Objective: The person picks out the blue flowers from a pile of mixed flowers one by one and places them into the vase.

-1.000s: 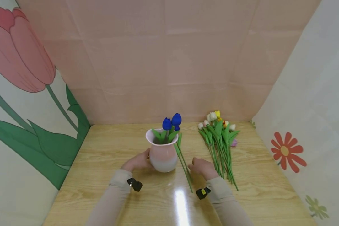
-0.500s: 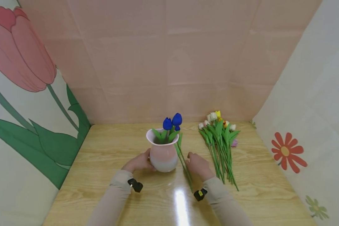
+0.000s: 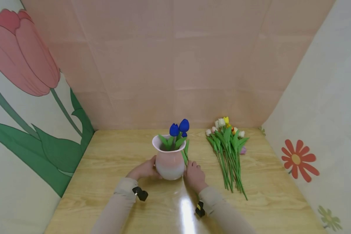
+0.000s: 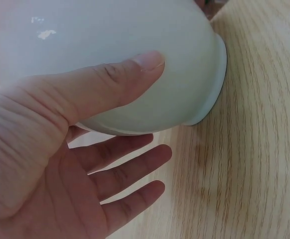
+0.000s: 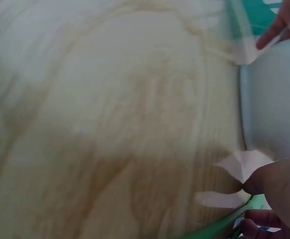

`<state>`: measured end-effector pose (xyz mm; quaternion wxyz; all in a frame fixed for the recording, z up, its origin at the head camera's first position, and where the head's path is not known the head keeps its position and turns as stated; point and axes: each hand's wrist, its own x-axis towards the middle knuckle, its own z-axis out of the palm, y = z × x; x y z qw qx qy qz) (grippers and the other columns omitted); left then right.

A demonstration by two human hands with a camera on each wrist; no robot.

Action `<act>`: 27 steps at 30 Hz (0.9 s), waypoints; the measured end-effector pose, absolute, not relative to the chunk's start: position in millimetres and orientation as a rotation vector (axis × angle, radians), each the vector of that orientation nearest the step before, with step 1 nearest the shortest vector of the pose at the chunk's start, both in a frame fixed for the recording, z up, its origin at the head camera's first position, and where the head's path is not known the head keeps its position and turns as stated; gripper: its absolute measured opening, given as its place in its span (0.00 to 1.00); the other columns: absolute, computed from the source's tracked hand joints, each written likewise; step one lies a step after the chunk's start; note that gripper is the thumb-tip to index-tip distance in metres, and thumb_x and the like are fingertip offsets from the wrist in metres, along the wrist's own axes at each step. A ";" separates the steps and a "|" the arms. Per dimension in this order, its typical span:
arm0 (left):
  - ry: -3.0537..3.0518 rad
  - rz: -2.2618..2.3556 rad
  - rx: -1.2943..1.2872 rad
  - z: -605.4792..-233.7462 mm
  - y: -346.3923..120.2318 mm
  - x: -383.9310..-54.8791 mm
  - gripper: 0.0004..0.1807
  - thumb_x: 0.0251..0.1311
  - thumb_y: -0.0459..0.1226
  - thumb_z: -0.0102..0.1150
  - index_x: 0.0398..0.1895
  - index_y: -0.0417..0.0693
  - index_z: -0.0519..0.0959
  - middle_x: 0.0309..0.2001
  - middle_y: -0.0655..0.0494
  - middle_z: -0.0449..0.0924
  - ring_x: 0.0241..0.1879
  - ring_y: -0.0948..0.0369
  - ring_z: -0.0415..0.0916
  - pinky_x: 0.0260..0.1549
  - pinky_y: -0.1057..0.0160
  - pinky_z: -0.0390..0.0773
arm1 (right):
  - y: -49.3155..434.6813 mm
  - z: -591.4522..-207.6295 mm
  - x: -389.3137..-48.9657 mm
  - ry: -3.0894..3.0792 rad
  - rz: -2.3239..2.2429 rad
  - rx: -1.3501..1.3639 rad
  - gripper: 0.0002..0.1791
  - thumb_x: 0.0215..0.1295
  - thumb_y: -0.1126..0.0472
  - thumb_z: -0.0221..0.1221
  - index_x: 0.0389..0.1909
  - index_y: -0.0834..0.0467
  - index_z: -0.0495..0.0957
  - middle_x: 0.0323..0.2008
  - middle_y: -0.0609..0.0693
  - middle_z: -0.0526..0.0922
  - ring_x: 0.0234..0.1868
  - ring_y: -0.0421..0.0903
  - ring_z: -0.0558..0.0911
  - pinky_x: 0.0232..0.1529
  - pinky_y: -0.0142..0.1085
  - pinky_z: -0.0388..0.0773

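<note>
A pink-and-white vase stands on the wooden table with blue tulips in it. My left hand holds its lower left side. In the left wrist view the thumb presses on the glossy wall, and several fingers reach past its underside. My right hand is low at the vase's right side. Green stems with leaves run under it. In the right wrist view the thumb touches the table, with a green stem passing between it and the curled fingers. Whether they pinch it is unclear.
To the right lies a bunch of tulips, white, yellow, pink and purple, stems towards me. A pink backdrop rises behind the table. Walls with painted flowers stand at both sides.
My right hand has moved left, from beside the loose stems onto them, close to the vase. The left hand stays on the vase, which keeps its place.
</note>
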<state>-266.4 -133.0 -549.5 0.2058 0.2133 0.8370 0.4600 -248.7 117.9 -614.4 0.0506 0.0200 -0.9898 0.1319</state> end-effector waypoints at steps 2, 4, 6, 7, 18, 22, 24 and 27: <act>2.318 1.295 0.584 -548.7 -133.2 -265.2 0.49 0.44 0.33 0.76 0.69 0.38 0.57 0.59 0.44 0.71 0.58 0.49 0.70 0.61 0.48 0.68 | 117.4 -618.7 -247.9 -3.011 0.406 0.058 0.19 0.65 0.56 0.54 0.48 0.66 0.68 0.39 0.61 0.73 0.38 0.58 0.75 0.28 0.49 0.77; 2.319 1.298 0.577 -548.8 -133.6 -265.1 0.49 0.44 0.32 0.76 0.69 0.38 0.57 0.58 0.44 0.71 0.57 0.50 0.70 0.60 0.48 0.69 | 117.1 -619.2 -248.5 -2.995 0.416 0.063 0.17 0.66 0.56 0.54 0.47 0.67 0.68 0.39 0.61 0.74 0.37 0.58 0.75 0.29 0.50 0.77; 2.315 1.300 0.572 -549.0 -133.6 -265.3 0.49 0.44 0.32 0.75 0.69 0.38 0.57 0.58 0.44 0.71 0.56 0.50 0.71 0.60 0.48 0.70 | 117.4 -618.4 -249.5 -2.995 0.405 0.075 0.15 0.68 0.58 0.53 0.45 0.67 0.68 0.38 0.61 0.74 0.35 0.57 0.76 0.28 0.49 0.77; 2.315 1.301 0.574 -549.3 -133.4 -265.6 0.48 0.44 0.32 0.75 0.69 0.38 0.57 0.58 0.44 0.71 0.56 0.50 0.71 0.60 0.48 0.70 | 117.7 -618.0 -250.3 -2.991 0.395 0.090 0.13 0.68 0.60 0.52 0.44 0.67 0.68 0.38 0.61 0.74 0.34 0.57 0.76 0.28 0.48 0.77; 2.312 1.307 0.596 -550.8 -131.6 -266.7 0.49 0.43 0.31 0.75 0.69 0.37 0.57 0.59 0.42 0.70 0.59 0.49 0.69 0.62 0.47 0.67 | 124.3 -606.7 -257.6 -3.046 0.394 0.123 0.11 0.65 0.63 0.54 0.41 0.66 0.69 0.29 0.60 0.76 0.25 0.55 0.79 0.21 0.46 0.77; 2.311 1.299 0.591 -550.8 -131.4 -267.2 0.50 0.43 0.31 0.75 0.70 0.38 0.56 0.60 0.43 0.70 0.59 0.49 0.69 0.62 0.48 0.67 | 132.0 -598.0 -260.5 -3.002 0.594 0.126 0.09 0.66 0.61 0.55 0.40 0.61 0.66 0.20 0.55 0.74 0.18 0.52 0.76 0.14 0.43 0.70; 2.312 1.290 0.580 -550.0 -131.4 -267.6 0.50 0.43 0.31 0.75 0.70 0.39 0.56 0.60 0.44 0.70 0.59 0.49 0.69 0.62 0.48 0.67 | 137.3 -593.9 -262.2 -2.988 0.701 0.139 0.09 0.67 0.60 0.55 0.42 0.59 0.66 0.18 0.52 0.73 0.16 0.48 0.73 0.14 0.40 0.66; 2.317 1.275 0.582 -549.8 -131.5 -268.2 0.51 0.43 0.31 0.75 0.71 0.40 0.55 0.59 0.44 0.70 0.59 0.49 0.69 0.62 0.47 0.67 | 145.9 -586.7 -263.7 -2.985 0.800 0.165 0.10 0.68 0.57 0.56 0.45 0.56 0.68 0.18 0.47 0.72 0.16 0.43 0.70 0.15 0.36 0.64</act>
